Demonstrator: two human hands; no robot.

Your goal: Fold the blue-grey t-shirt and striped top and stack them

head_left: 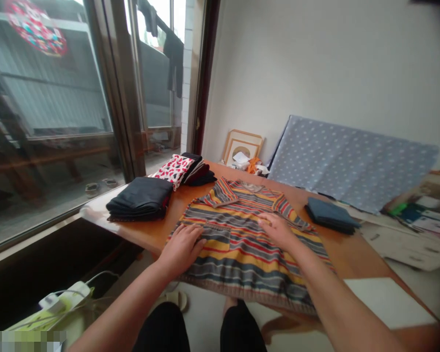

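Note:
A striped short-sleeved shirt (249, 239) in yellow, grey, red and orange lies spread on the wooden table, its collar at the far side. The hem hangs over the near edge. On the left part of the shirt, by a pocket-like patch, my left hand (183, 244) rests flat with its fingers stretched out. My right hand (276, 230) lies on the middle right of the shirt, below the sleeve, fingers extended. Neither hand grips the cloth as far as I can see.
Dark folded clothes (141, 198) and a heart-patterned folded cloth (174, 170) sit at the table's left. Folded blue clothes (332, 214) lie at the right, a white sheet (388, 300) at the near right. A power strip (64, 298) is lower left.

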